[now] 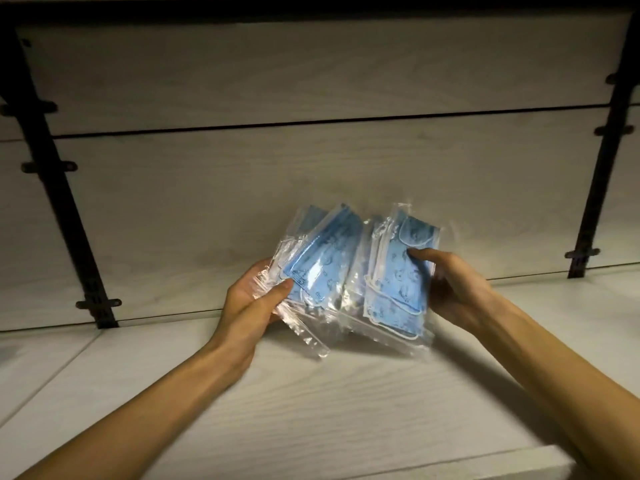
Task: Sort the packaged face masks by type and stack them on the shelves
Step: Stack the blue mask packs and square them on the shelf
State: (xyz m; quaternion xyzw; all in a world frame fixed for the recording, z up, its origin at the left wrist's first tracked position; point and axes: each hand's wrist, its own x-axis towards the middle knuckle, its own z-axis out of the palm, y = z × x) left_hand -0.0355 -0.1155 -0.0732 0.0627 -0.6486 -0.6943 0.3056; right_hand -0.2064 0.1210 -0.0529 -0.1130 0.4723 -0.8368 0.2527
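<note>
Two hands hold packaged blue face masks above a pale wood-grain shelf [311,410], near frame centre. At 9 o'clock, the left hand [251,303] grips a fanned bundle of packets [318,258], thumb pressed on top. At 3 o'clock, the right hand [450,289] pinches a second bundle [394,271], thumb across the front packet. Black uprights [59,188] flank the back panel
</note>
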